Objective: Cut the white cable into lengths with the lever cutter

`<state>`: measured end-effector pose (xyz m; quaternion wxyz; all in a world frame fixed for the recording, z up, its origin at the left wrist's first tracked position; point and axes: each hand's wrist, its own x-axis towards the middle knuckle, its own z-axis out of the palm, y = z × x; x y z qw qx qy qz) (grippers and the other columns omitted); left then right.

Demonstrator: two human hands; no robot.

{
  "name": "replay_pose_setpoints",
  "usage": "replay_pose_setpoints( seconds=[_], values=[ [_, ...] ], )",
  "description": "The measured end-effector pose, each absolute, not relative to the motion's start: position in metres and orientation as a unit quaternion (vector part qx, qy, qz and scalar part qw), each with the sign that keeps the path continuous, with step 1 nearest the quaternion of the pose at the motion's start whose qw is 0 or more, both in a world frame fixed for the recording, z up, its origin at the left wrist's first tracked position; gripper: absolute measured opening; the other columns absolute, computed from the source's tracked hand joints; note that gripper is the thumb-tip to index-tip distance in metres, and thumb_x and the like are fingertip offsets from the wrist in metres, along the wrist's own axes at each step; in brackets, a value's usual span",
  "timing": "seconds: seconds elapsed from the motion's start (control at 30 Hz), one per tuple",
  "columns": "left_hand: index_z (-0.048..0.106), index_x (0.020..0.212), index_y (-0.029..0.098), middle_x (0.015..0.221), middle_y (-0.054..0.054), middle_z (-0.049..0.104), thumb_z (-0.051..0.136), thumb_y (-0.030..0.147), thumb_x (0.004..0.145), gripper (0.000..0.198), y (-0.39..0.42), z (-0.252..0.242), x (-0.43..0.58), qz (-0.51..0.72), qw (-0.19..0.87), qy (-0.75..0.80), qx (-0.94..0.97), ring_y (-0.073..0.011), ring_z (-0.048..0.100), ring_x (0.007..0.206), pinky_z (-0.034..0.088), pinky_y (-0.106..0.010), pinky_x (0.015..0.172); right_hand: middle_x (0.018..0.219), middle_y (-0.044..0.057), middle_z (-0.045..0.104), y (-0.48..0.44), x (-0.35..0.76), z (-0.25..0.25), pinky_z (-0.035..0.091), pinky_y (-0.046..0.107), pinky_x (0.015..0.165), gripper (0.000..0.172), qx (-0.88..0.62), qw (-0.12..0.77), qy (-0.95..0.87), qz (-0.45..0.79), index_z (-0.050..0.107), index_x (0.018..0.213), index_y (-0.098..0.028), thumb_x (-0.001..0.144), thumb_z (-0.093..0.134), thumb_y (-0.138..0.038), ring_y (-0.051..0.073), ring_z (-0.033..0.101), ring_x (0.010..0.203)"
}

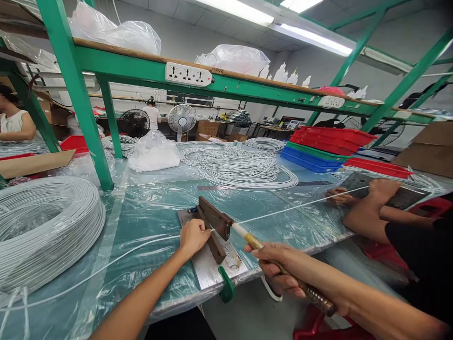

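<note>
My left hand (pixel 193 237) is closed in a pinch on a thin white cable (pixel 150 242), right beside the brown metal bench cutter (pixel 214 222). Wrapped round the cutter's lever handle (pixel 255 242) are the fingers of my right hand (pixel 283 267). The cutter is mounted on a metal base plate (pixel 205 276), and a green clamp (pixel 226 285) sits at the plate's front edge. From the left the cable runs to my left hand. Beyond the cutter, a white length stretches right to a co-worker's hands (pixel 382 191). The cutting point itself is partly hidden.
A large cable coil (pixel 81 236) lies at left, with loose loops (pixel 240 165) behind the cutter. Stacked red, green and blue trays (pixel 318 148) stand at right. A green shelf post (pixel 76 94) rises at left; a power strip (pixel 188 74) hangs on the shelf beam.
</note>
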<state>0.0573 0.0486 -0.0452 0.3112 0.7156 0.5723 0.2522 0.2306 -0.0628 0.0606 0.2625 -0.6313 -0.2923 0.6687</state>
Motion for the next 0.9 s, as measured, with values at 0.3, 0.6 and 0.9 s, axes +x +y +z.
replay_pose_setpoints(
  seconds=[0.3, 0.6, 0.9],
  values=[
    [0.043, 0.052, 0.018, 0.051, 0.005, 0.043, 0.061, 0.026, 0.073, 0.029, 0.056, -0.048, 0.058, 0.254, 0.319, 0.571, 0.713, -0.0111, 0.041, 0.051, 0.021, -0.024, 0.052, 0.050, -0.009, 0.034, -0.071, 0.223, 0.045, 0.022, 0.011, 0.023, 0.017, -0.665, 0.239, -0.342, 0.620, 0.038, 0.086, -0.021, 0.082, 0.050, -0.032, 0.003, 0.020, 0.028],
    [0.045, 0.053, 0.018, 0.050, 0.005, 0.041, 0.062, 0.029, 0.074, 0.030, 0.059, -0.053, 0.058, 0.254, 0.330, 0.561, 0.715, -0.0109, 0.039, 0.051, 0.020, -0.023, 0.052, 0.050, -0.012, 0.027, -0.079, 0.227, 0.037, 0.018, 0.015, 0.025, 0.049, -0.642, 0.255, -0.440, 0.575, 0.038, 0.095, -0.021, 0.065, 0.057, -0.055, 0.003, 0.013, 0.030],
    [0.040, 0.052, 0.017, 0.050, 0.005, 0.040, 0.061, 0.030, 0.074, 0.033, 0.053, -0.056, 0.050, 0.318, 0.383, 0.528, 0.688, -0.0110, 0.037, 0.052, 0.021, -0.023, 0.053, 0.061, -0.002, 0.045, -0.109, 0.220, -0.040, 0.030, 0.021, 0.038, 0.048, -0.663, 0.313, -0.509, 0.451, 0.052, 0.103, -0.015, 0.076, 0.047, -0.054, 0.010, 0.037, 0.042]
  ],
)
